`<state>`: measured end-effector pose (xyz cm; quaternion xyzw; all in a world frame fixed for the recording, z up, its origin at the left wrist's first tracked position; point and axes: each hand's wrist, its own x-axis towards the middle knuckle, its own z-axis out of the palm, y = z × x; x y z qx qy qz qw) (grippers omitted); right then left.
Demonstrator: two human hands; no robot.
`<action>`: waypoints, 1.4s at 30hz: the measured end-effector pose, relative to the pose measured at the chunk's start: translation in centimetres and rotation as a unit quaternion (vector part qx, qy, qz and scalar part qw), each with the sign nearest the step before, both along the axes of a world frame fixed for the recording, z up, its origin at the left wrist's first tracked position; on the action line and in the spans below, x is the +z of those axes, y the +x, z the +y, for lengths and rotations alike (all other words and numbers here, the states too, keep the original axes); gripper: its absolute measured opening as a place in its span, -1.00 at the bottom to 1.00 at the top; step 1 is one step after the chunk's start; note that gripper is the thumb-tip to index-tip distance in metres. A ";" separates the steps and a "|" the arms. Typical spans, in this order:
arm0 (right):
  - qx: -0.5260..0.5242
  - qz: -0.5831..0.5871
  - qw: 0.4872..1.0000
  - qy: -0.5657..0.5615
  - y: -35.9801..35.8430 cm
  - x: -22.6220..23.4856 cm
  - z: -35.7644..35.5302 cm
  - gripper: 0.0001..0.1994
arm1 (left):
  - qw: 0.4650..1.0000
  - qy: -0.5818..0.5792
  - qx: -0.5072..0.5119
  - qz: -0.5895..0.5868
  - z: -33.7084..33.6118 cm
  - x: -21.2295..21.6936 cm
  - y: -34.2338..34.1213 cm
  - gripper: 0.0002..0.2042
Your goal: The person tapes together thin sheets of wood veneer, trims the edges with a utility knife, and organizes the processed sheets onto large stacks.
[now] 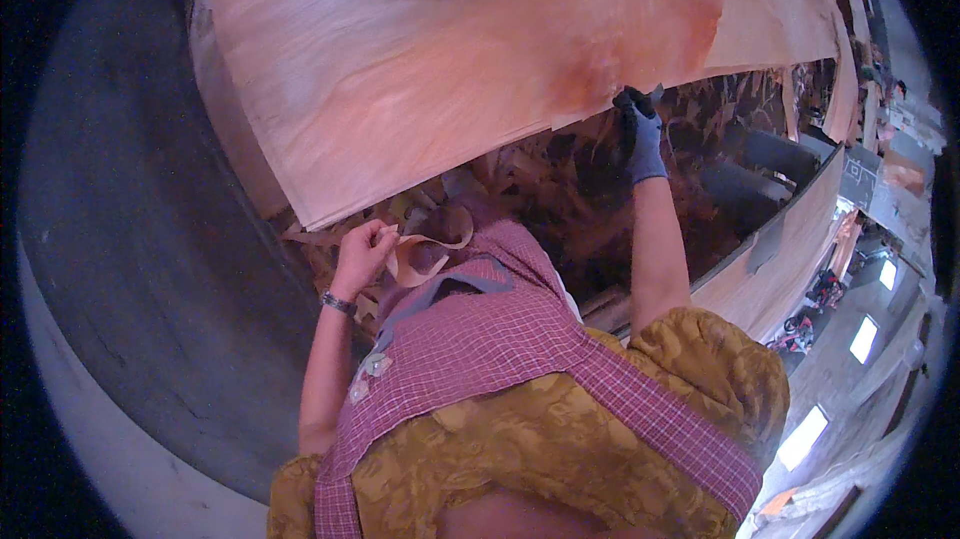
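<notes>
A large stack of thin, reddish wood veneer sheets (430, 69) spreads out in front of me. My left hand (365, 254), bare with a watch at the wrist, is closed in a pinch near the stack's near left corner. Its fingers hold one end of a curled, pale veneer strip (405, 264), which loops against my checked apron. My right hand (640, 134) wears a blue and black glove and is closed at the stack's near edge. A small greyish tip shows beside its fingers; what it belongs to I cannot make out.
Scraps of torn veneer (570, 199) litter the dark floor below the stack's edge. A long board (790, 249) stands on the right. To the left lies a dark, smooth surface (130, 239). Bright windows (803, 437) show at the far right.
</notes>
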<state>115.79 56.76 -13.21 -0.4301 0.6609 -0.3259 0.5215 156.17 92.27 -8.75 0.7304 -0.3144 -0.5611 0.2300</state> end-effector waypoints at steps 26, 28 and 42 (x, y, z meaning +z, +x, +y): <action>-0.213 -0.036 0.947 0.236 -0.8 1.4 1.4 -0.62 | 0.992 0.068 -0.053 -0.097 -0.1 1.1 -0.6 -0.76; -0.238 -0.130 0.947 0.172 -3.8 -0.3 4.6 -0.36 | 0.992 0.088 -0.021 -0.091 2.7 0.1 1.0 -0.75; 0.534 0.278 0.797 -0.051 20.9 -0.4 27.8 -0.82 | 0.979 -0.011 0.203 0.013 18.3 -16.4 7.1 -0.72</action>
